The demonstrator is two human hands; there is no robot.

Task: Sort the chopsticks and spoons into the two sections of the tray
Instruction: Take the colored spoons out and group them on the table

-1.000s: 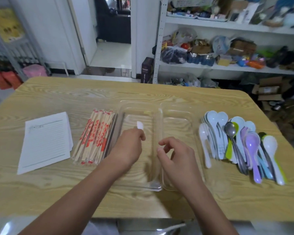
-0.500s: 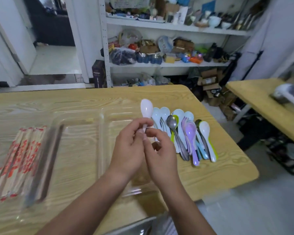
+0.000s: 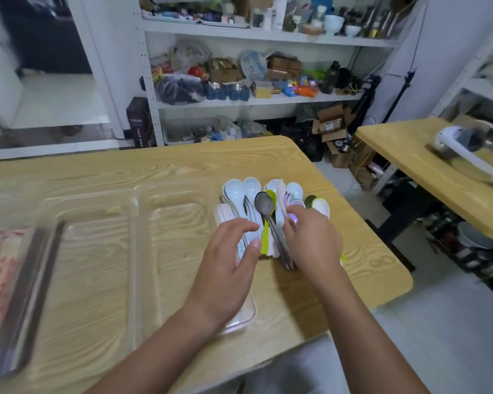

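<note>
**A:** Status of the tray?

**B:** The tray sits on the table. Both sections hold nothing, so by my reading no item is sorted yet.

**A:** Location of stock?

**B:** The chopsticks lie bundled just left of the tray. The spoons lie heaped just right of it.

**A:** Hands?

**B:** The left hand hovers over the spoon handles, fingers loosely spread, holding nothing. The right hand pinches a pale spoon at its handle, above the heap. Blur limits detail.

**A:** Remaining?

**B:** Everything: all spoons to one section, all chopsticks to the other.
</note>
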